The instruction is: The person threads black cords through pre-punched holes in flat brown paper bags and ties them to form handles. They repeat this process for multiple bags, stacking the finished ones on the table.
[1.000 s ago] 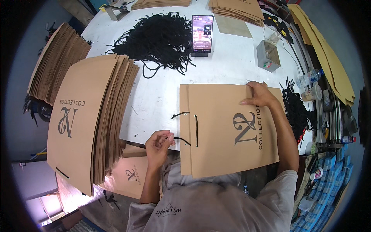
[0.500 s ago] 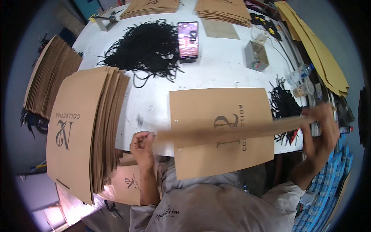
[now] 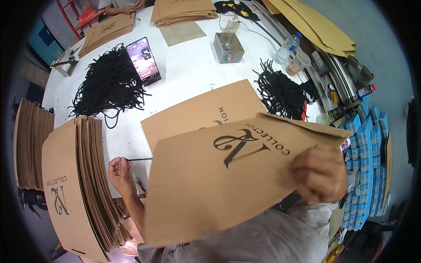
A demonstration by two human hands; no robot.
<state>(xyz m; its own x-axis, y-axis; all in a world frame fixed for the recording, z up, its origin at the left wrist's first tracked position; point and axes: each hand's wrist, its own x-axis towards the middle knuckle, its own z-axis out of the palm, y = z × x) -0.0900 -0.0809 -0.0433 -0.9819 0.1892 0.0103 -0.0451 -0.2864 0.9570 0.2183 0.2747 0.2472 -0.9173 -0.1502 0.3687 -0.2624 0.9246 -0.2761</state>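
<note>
My right hand (image 3: 322,173), blurred, grips a flat brown paper bag (image 3: 197,188) by its right end. The bag is tilted up in front of my body, with dark print on its face and small holes near its left edge. My left hand (image 3: 120,173) pinches the end of a thin black cord (image 3: 139,159). That cord runs rightward and passes out of sight behind the raised bag. Beneath the raised bag, a second brown paper bag (image 3: 175,116) lies on the white table (image 3: 184,65), partly covered.
At left stand stacks of brown bags (image 3: 61,184). Black cords lie in a big pile (image 3: 107,83) and a smaller bunch (image 3: 278,90). A phone (image 3: 144,61), a metal box (image 3: 229,48), a bottle (image 3: 287,47) and a cup (image 3: 298,63) stand beyond. Another person's hands (image 3: 129,8) show at the far edge.
The bag in my right hand has swung from edge-on to showing its broad face. My left hand is now apart from its edge, with the cord stretched out. The whole view has turned rightward.
</note>
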